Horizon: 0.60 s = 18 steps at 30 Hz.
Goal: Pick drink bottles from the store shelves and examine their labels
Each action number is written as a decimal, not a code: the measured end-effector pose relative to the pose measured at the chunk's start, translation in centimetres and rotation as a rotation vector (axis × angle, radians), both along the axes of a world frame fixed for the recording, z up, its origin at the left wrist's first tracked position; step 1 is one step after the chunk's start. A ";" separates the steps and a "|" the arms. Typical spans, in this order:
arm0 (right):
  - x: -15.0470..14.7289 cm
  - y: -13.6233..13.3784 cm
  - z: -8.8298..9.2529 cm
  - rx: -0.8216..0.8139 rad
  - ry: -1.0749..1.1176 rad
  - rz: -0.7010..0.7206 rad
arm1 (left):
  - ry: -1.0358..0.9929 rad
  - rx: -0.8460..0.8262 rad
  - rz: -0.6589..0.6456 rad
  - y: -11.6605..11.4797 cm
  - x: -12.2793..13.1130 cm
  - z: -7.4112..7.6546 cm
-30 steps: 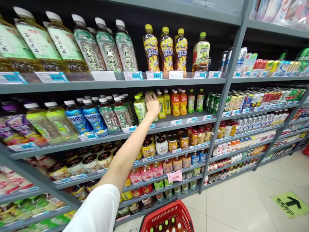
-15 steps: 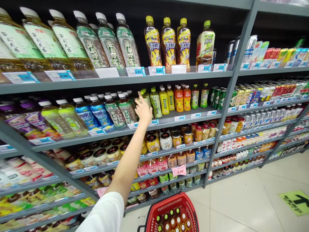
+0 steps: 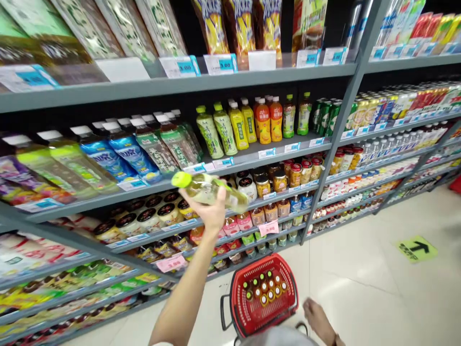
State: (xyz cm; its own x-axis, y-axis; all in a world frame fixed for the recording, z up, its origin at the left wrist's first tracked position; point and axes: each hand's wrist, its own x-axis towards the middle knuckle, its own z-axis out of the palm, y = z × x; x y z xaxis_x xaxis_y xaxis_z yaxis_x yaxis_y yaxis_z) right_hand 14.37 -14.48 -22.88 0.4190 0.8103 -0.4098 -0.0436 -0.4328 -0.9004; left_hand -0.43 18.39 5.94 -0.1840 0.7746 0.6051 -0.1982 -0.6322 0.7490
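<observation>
head view: left hand (image 3: 206, 210) around green-capped bottle (image 3: 212, 192)

Green-capped drink bottle (image 3: 211, 192), tilted sideways

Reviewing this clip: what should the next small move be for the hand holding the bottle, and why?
Probably lower the green-capped plastic bottle in the left hand into the red plastic basket: it is gripped tilted, off the shelf, and the basket below already holds bottles, with the open right hand beside it.
</observation>
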 end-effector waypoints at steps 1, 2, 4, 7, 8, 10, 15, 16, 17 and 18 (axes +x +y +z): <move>-0.5 0.7 -0.1 0.005 0.066 -0.002 | -0.004 -0.245 -0.215 -2.3 0.0 -2.6; -1.1 1.6 -0.1 0.023 0.137 -0.006 | -0.028 -0.513 -0.410 -4.7 0.1 -5.2; -2.4 3.4 0.0 0.075 0.293 -0.009 | 0.003 -0.759 -0.543 -9.2 0.2 -10.3; -4.6 4.8 1.2 0.106 0.518 0.035 | 0.004 -0.993 -0.576 -14.6 0.3 -16.4; -5.3 4.7 1.8 0.104 0.580 0.058 | 0.005 -1.049 -0.574 -15.8 0.2 -17.8; -6.4 4.0 3.1 0.098 0.683 0.105 | 0.004 -1.118 -0.563 -17.3 -0.4 -19.4; -7.4 2.7 5.2 0.170 0.790 0.171 | 0.052 -1.037 -0.570 -17.2 -2.4 -18.3; -7.5 2.7 5.4 0.194 0.791 0.185 | 0.067 -0.999 -0.577 -17.0 -2.7 -17.5; -7.5 2.9 5.6 0.216 0.790 0.201 | 0.085 -0.960 -0.588 -16.8 -3.0 -16.8; -7.6 3.2 5.7 0.235 0.787 0.218 | 0.111 -0.917 -0.607 -16.6 -3.2 -16.0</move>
